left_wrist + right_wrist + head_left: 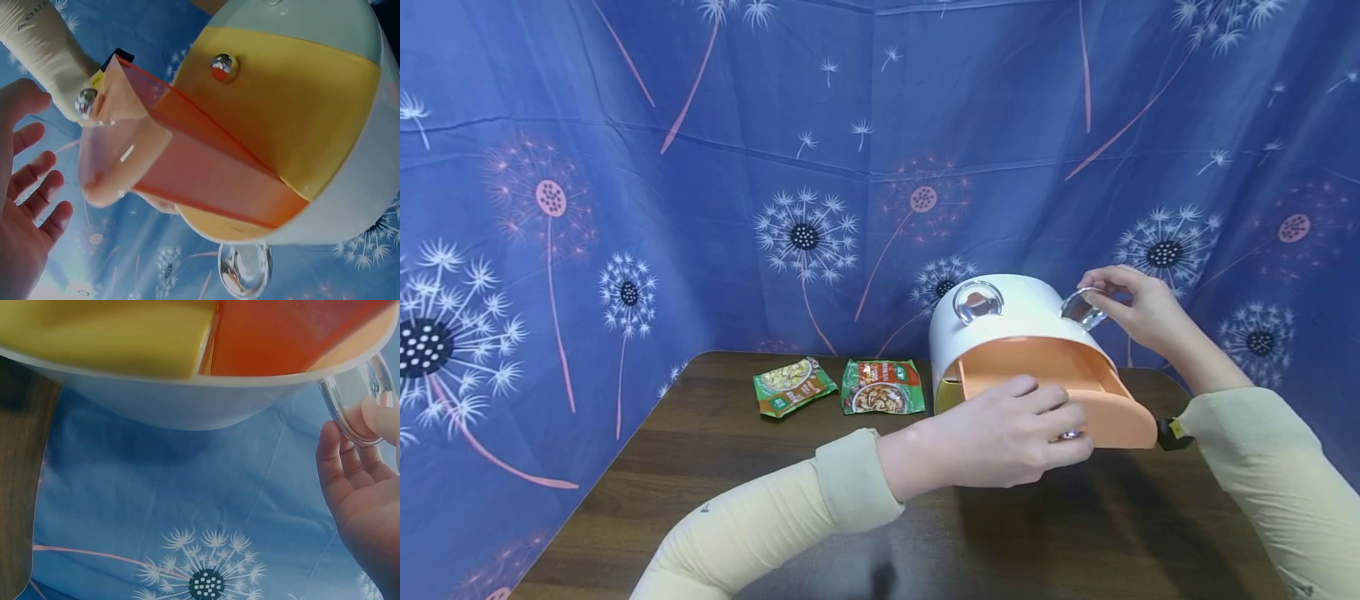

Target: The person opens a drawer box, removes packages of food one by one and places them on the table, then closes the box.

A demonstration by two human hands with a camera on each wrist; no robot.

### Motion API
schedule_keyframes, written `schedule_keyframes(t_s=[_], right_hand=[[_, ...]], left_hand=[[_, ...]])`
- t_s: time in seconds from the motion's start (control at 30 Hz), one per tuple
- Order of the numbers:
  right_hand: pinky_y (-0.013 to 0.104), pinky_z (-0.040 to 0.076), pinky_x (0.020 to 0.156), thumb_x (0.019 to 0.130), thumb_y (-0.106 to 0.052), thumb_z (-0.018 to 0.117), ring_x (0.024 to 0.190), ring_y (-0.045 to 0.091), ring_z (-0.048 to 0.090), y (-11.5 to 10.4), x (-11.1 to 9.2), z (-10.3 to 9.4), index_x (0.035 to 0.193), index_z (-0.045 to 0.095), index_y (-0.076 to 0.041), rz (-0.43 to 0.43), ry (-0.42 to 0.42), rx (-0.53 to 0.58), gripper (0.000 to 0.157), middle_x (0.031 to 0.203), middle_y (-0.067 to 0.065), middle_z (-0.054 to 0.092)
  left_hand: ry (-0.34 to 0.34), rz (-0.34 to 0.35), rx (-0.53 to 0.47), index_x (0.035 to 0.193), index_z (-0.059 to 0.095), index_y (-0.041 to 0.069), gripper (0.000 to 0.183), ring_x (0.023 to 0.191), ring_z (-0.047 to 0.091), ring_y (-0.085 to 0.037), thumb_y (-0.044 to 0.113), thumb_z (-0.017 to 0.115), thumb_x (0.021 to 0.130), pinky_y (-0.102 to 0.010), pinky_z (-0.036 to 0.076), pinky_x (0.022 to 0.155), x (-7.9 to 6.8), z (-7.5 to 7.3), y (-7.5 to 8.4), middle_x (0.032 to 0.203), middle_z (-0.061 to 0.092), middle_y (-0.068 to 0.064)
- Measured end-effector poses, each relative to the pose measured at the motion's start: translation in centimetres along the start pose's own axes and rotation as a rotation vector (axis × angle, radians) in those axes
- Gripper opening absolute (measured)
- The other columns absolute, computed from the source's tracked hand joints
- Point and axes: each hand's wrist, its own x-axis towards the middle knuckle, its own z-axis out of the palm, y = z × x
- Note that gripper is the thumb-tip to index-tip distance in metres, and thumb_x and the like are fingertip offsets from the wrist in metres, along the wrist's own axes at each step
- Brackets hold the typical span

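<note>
Before the orange drawer (1122, 423), left fingers (45, 189) spread loosely, while right fingers (331, 456) pinch a shiny fitting (1080, 311).

I seem to be in a small draped-off nook set up for tabletop work; whether it lies within a home or a studio I can't tell. Blue dandelion-print fabric (722, 250), creased, hangs beyond the wood-grain table (700, 467) and closes in along its left and right sides. Towards the table's far edge sit household goods: two green food packets (883, 387) and a rounded white drawer box (1030, 300).
</note>
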Motion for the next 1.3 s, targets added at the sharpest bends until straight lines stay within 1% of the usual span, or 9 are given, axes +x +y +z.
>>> schedule_keyframes(t_s=[0.17,0.37,0.43,0.57,0.67,0.83,1.0,1.17,1.3], right_hand=[[0.002,0.035,0.065,0.092,-0.02,0.06,0.084,-0.022,0.038,0.1,0.1,0.1,0.112,0.062,-0.007,-0.005,0.0,0.011,0.024,0.109,0.015,0.058],[0.004,0.035,0.064,0.092,-0.02,0.059,0.083,-0.019,0.039,0.2,0.0,0.2,0.111,0.062,-0.006,-0.004,0.003,0.002,0.023,0.106,0.015,0.058],[0.004,0.035,0.064,0.092,-0.019,0.059,0.083,-0.019,0.039,0.2,0.0,0.2,0.111,0.062,-0.006,-0.004,0.005,0.003,0.023,0.107,0.015,0.058],[0.003,0.035,0.065,0.092,-0.019,0.06,0.084,-0.02,0.038,0.2,0.0,0.2,0.111,0.062,-0.006,-0.01,0.009,0.008,0.023,0.108,0.015,0.058],[0.003,0.035,0.065,0.092,-0.018,0.06,0.084,-0.02,0.039,0.2,0.1,0.2,0.111,0.062,-0.006,-0.015,0.01,0.01,0.022,0.107,0.015,0.058],[0.003,0.035,0.065,0.092,-0.017,0.06,0.084,-0.018,0.04,0.1,0.0,0.2,0.111,0.062,-0.006,-0.016,0.017,0.006,0.022,0.106,0.014,0.058],[0.003,0.035,0.065,0.092,-0.018,0.059,0.084,-0.016,0.041,0.1,0.0,0.2,0.111,0.062,-0.008,-0.013,0.024,-0.003,0.021,0.105,0.012,0.058],[0.002,0.035,0.065,0.092,-0.019,0.059,0.084,-0.018,0.04,0.2,0.1,0.3,0.111,0.062,-0.007,-0.015,0.021,0.006,0.022,0.106,0.012,0.058],[0.002,0.034,0.066,0.093,-0.02,0.058,0.085,-0.016,0.04,0.2,0.0,0.3,0.112,0.062,-0.008,-0.003,0.019,-0.005,0.023,0.106,0.01,0.057]], left_hand=[[-0.051,0.015,0.023,0.117,0.058,0.026,0.039,0.106,0.051,-0.015,0.018,0.025,0.098,-0.029,0.041,0.081,0.5,0.4,0.6,0.115,0.057,0.006],[-0.146,0.032,0.001,0.123,0.055,0.029,0.037,0.113,0.049,-0.014,0.021,0.027,0.101,-0.029,0.041,0.088,1.2,0.8,1.4,0.121,0.055,0.007],[-0.159,0.032,0.011,0.123,0.054,0.029,0.036,0.112,0.049,-0.014,0.021,0.027,0.101,-0.029,0.04,0.09,1.3,1.0,1.6,0.121,0.055,0.007],[-0.161,0.041,0.052,0.122,0.056,0.03,0.039,0.11,0.05,-0.014,0.017,0.025,0.101,-0.029,0.041,0.091,1.4,0.8,1.6,0.119,0.055,0.008],[-0.144,0.052,0.083,0.119,0.058,0.03,0.045,0.106,0.051,-0.013,0.011,0.021,0.101,-0.026,0.041,0.088,1.5,0.1,1.4,0.117,0.056,0.009],[-0.116,0.04,0.111,0.113,0.061,0.03,0.049,0.1,0.052,-0.012,0.007,0.02,0.1,-0.024,0.042,0.082,1.7,-0.8,1.4,0.112,0.057,0.009],[-0.091,0.022,0.178,0.109,0.065,0.029,0.051,0.095,0.053,-0.012,0.004,0.022,0.098,-0.024,0.042,0.079,1.9,-0.4,1.7,0.107,0.057,0.008],[-0.115,-0.022,0.225,0.109,0.065,0.03,0.049,0.094,0.052,-0.012,0.005,0.025,0.098,-0.023,0.042,0.078,1.9,-0.2,2.1,0.107,0.057,0.007],[-0.104,-0.07,0.235,0.107,0.067,0.028,0.047,0.093,0.053,-0.013,0.005,0.027,0.098,-0.023,0.043,0.078,1.8,0.2,2.4,0.106,0.058,0.006]])
